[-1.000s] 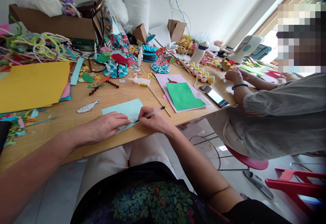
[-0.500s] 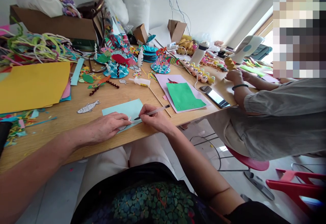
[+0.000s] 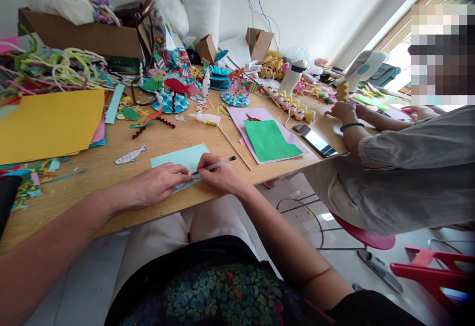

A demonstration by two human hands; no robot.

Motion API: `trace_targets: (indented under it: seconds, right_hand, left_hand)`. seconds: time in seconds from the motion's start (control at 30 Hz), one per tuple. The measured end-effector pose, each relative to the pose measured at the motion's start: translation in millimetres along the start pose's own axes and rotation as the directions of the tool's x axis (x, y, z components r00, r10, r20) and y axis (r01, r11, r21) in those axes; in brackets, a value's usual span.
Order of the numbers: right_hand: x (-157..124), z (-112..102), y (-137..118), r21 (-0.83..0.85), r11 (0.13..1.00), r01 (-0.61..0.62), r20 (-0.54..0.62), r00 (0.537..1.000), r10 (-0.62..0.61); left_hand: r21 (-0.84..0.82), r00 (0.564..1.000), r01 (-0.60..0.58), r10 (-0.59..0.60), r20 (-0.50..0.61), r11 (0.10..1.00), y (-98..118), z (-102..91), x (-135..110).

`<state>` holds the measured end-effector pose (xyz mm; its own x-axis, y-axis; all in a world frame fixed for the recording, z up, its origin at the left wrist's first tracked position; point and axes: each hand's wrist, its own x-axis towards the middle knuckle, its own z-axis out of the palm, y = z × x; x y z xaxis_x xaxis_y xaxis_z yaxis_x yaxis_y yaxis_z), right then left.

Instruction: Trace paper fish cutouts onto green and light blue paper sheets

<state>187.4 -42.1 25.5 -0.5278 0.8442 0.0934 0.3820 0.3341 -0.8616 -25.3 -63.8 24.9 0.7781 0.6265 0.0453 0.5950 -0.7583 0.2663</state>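
Observation:
A light blue strip of paper [image 3: 177, 155] lies at the table's front edge. My left hand [image 3: 160, 182] rests on it with fingers stretched out, pressing down a small white paper cutout [image 3: 180, 186] that is mostly hidden under the palm and fingers. My right hand [image 3: 217, 175] is closed round a clear pen [image 3: 221, 163] with a dark cap end, its tip down by my left fingertips at the cutout's edge. A grey-and-white paper fish [image 3: 131, 155] lies on the wood to the left of the strip.
Behind the strip are a glue bottle [image 3: 205, 118] on its side and a wooden stick [image 3: 234, 148]. Green paper [image 3: 272, 140] and a phone [image 3: 315, 140] lie to the right. Yellow sheets [image 3: 52, 125] cover the left. A co-worker's hand [image 3: 343, 112] holds a brown piece at right.
The pen tip and my right hand have shifted slightly left, closer to my left fingertips. My left hand stays on the paper. The co-worker's hand has moved a little.

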Motion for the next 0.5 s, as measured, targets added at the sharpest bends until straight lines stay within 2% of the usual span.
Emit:
trace_targets:
  seconds: [0.5]
  right_hand:
    - [0.4,-1.0,-2.4,-0.068,0.997,0.025,0.012,1.0,-0.024]
  left_hand:
    - [0.009,1.0,0.007,-0.007,0.001,1.0,0.8,-0.1,0.9]
